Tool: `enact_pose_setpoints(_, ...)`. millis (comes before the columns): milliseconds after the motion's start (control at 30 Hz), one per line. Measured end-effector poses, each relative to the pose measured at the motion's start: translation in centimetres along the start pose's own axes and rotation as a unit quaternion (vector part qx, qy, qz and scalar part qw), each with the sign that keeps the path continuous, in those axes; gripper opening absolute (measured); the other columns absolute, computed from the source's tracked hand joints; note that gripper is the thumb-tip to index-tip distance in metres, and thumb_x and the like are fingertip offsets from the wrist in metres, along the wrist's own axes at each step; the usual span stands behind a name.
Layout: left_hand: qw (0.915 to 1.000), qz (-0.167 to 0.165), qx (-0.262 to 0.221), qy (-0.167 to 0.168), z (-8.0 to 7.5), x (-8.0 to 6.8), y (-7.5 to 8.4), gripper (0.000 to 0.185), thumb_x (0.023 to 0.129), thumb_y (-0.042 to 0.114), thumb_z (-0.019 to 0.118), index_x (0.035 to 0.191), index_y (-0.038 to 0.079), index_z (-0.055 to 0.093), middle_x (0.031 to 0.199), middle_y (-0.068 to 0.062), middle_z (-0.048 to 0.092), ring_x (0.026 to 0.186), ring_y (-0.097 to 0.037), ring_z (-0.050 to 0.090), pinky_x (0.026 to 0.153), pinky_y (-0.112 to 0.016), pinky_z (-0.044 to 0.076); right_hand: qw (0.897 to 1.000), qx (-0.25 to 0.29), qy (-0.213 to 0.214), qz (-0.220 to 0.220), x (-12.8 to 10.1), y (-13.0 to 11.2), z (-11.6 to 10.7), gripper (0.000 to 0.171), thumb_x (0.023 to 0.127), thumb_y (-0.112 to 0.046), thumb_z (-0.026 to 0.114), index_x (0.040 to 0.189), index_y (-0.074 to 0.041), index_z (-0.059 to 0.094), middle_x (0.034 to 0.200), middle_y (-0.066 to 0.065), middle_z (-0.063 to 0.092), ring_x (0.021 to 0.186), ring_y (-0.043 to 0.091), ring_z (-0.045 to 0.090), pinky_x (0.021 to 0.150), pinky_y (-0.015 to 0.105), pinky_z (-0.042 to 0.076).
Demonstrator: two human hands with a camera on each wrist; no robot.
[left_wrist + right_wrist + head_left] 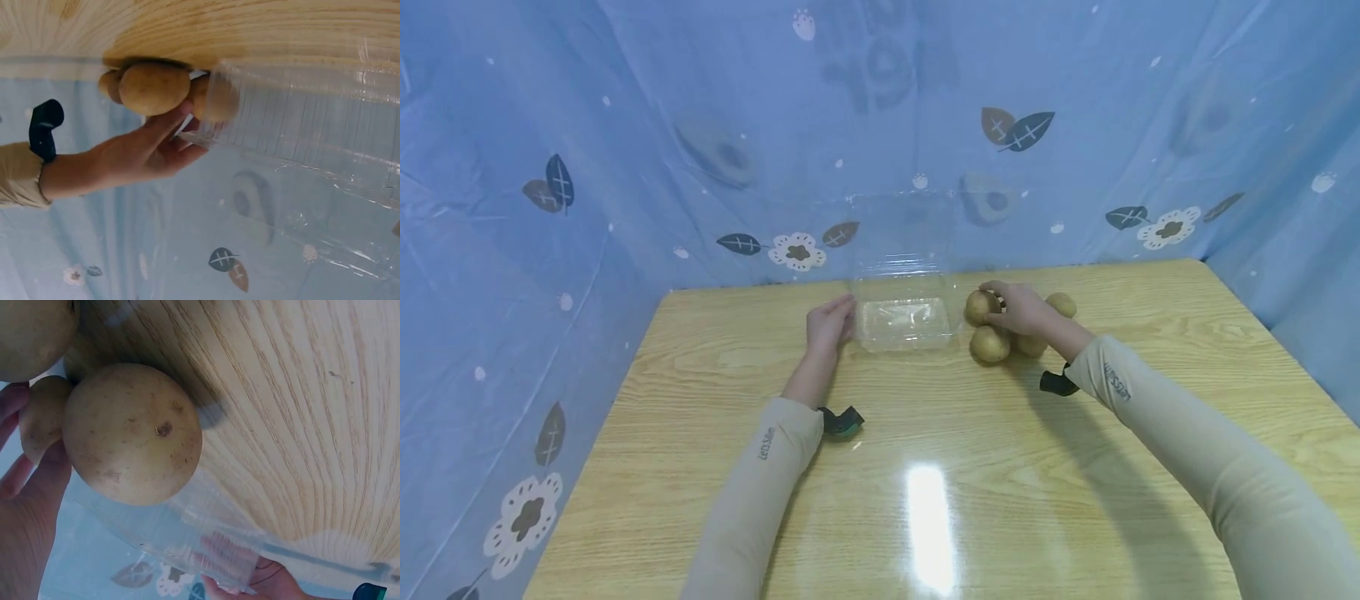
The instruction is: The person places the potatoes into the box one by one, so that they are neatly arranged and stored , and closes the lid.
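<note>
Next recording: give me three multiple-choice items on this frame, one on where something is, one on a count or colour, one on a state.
1. Where does the clear plastic box sit?
A. between the two hands
B. right of the potatoes
C. at the near table edge

2. What colour is the curtain round the table?
A. red
B. blue
C. green

3. What is the right hand doing?
A. lying flat on bare table
B. raised in the air
C. resting on the potatoes

Answers: 1 A, the left hand touches the box's left side and the right hand is beyond its right side. 2 B, blue with leaf and flower prints. 3 C, its fingers curl over one potato.
</note>
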State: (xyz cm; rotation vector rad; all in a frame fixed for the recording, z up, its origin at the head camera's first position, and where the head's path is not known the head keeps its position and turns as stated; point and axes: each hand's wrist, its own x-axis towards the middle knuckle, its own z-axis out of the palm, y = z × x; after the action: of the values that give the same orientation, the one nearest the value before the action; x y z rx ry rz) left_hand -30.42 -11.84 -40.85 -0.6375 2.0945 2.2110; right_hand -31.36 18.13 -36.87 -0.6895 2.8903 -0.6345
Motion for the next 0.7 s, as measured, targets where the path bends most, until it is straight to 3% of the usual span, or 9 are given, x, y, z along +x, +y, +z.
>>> enact_pose_setpoints(300,0.9999,0.000,0.012,0.004,0.1,-0.3,0.0,0.031,0.083,0.022,0.064,0.112,0.012,0.064,0.114,-0.004,0.063,0.103,-0.018,0.061,0.077,-0.023,0.055,1.000,0.015,-0.006,0.026,0.8,-0.1,0.4,0.055,0.085,-0.015,0.062,0.131,0.004,0.038,0.121,0.029,0.051,0.111,0.044,0.048,0.097,0.055,0.039)
enact_pose_setpoints(700,0.9999,0.010,-0.001,0.000,0.3,-0.1,-0.5,0.029,0.083,0.021,0.064,0.110,0.012,0.065,0.114,-0.005,0.064,0.103,-0.019,0.060,0.083,-0.026,0.054,0.999,0.004,-0.002,0.042,1.6,0.0,1.0,0.057,0.083,-0.015,0.064,0.131,0.003,0.038,0.116,0.029,0.054,0.107,0.044,0.050,0.093,0.055,0.043)
